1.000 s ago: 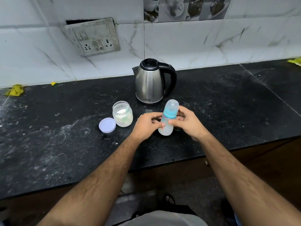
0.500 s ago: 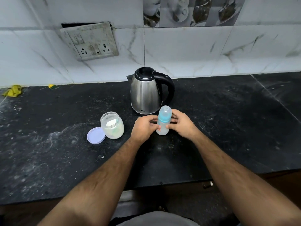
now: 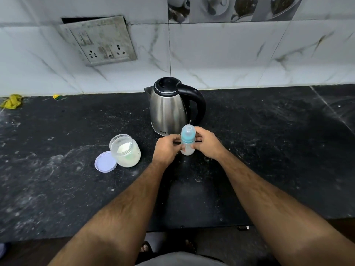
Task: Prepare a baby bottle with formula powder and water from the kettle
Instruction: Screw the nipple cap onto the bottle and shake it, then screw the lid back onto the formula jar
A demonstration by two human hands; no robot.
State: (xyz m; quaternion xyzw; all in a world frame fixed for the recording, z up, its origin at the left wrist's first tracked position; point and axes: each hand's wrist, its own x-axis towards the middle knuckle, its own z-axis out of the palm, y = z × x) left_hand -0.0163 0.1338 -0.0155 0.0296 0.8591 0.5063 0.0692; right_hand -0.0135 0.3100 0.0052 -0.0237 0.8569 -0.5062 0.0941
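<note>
I'm looking down on a black stone table (image 3: 57,189), dusty and streaked with pale smears, backed by white marble-look wall tiles (image 3: 230,54) with a grimy socket plate (image 3: 99,41) hanging crooked over a dark gap. A yellow rag (image 3: 12,101) lies at the table's far left edge. The steel kettle (image 3: 169,108) with its black handle stands near the wall. Just in front of it the baby bottle (image 3: 187,141) stands upright on the table, blue collar and clear cap on. My left hand (image 3: 166,148) and right hand (image 3: 208,144) flank it, fingers curled round its body from both sides. To the left sits the open formula jar (image 3: 124,150), powder inside, its lilac lid (image 3: 105,161) lying flat, touching the jar's base. Compared with a second ago, the bottle and both hands sit further from me and closer to the kettle; the grip looks unchanged
</note>
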